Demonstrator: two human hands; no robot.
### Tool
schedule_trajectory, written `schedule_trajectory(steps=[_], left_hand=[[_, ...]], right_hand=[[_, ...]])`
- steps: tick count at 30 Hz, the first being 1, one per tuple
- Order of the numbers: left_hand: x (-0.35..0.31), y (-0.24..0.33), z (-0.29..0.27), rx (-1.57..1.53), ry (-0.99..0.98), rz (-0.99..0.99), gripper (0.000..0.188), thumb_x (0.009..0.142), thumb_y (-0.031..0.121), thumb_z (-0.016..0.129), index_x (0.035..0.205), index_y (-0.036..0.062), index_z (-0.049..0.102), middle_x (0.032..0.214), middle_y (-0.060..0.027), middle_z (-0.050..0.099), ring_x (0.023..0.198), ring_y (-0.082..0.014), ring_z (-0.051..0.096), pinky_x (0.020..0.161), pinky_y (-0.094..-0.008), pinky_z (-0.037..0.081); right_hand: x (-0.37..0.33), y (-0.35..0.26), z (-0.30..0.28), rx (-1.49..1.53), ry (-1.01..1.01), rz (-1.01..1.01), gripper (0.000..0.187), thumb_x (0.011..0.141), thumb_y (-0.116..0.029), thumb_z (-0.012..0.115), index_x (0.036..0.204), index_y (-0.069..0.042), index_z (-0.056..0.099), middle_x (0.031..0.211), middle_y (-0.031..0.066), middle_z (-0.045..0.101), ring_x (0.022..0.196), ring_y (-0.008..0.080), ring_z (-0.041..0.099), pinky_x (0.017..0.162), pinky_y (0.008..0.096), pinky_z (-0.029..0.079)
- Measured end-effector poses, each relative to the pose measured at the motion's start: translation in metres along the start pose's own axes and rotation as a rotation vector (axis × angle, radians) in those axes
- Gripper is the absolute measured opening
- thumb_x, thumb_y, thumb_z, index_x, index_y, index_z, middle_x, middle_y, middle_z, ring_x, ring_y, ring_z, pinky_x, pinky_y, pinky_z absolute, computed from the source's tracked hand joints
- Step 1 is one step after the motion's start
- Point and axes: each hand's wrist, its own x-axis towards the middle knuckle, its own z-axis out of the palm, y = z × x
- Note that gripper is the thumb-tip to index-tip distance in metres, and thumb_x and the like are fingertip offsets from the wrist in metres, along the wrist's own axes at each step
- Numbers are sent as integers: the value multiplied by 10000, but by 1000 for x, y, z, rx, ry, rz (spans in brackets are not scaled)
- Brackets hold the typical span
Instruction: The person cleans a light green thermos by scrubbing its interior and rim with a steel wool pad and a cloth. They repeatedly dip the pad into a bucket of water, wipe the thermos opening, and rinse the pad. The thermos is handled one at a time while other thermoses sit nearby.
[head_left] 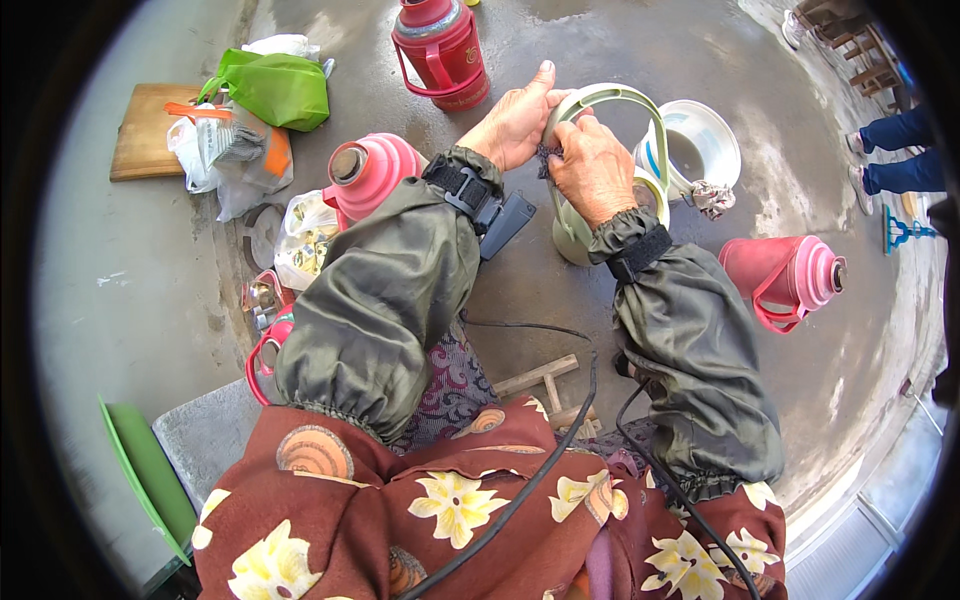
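Note:
Ahead of me is a pale green thermos casing (572,238) with a big looped carrying handle (612,92). My left hand (515,122) grips the handle's left side, thumb stretched up, its other fingers partly hidden behind it. Closed against the same side of the handle is my right hand (592,170), with a small dark wad (546,160), like a scouring pad or rag, at its fingertips. Just right of the casing stands a white bucket (712,140) with water in it. A crumpled greyish rag (712,199) hangs on its near rim.
Red and pink thermos flasks stand at the far side (440,60) and left (375,172); another lies at right (785,280). Left are a green bag (275,88), a wooden board (148,130) and a bag of metal parts (308,240). A black cable (590,385) crosses my lap. A person's legs (900,150) show at right.

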Motion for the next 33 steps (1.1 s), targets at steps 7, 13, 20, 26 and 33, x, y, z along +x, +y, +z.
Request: schedule_trajectory(steps=[7, 13, 20, 26, 33], left_hand=[[-24, 4, 24, 111, 51, 8, 643, 965, 572, 270, 1127, 44, 599, 1028, -52, 644, 967, -179, 603, 803, -335, 450], [-29, 0, 33, 175, 49, -6, 695, 946, 619, 258, 1122, 44, 607, 1019, -46, 654, 936, -153, 612, 678, -280, 431], [-23, -4, 20, 41, -108, -8, 809, 895, 703, 227, 1123, 30, 613, 1003, -73, 631, 944, -147, 589, 774, -306, 467], [-18, -12, 8, -274, -228, -29, 961, 845, 760, 227, 1189, -87, 522, 1193, -151, 591, 1109, -235, 535, 984, -341, 395], [-17, -13, -3, -259, -153, -51, 1128, 781, 813, 293, 1406, -115, 155, 1285, -310, 471, 1142, -231, 523, 1001, -342, 382]], right_hand=[[44, 43, -78, -147, 221, 415, 240, 795, -231, 614, 1003, -130, 677, 918, 124, 616, 840, 271, 629, 776, 361, 499], [38, 37, -60, 12, -89, -19, 226, 784, -260, 655, 959, -126, 705, 828, 101, 578, 820, 261, 617, 724, 356, 478], [43, 7, -72, -203, -86, 151, 142, 785, -209, 618, 867, -162, 724, 878, 101, 599, 870, 275, 614, 752, 390, 490], [24, -22, -47, -437, -129, -100, 113, 785, -209, 614, 824, -156, 706, 799, 71, 555, 830, 255, 590, 697, 386, 479], [-18, -33, -7, -572, -30, -298, 51, 724, -127, 612, 752, -97, 642, 825, 85, 559, 806, 270, 580, 645, 378, 481]])
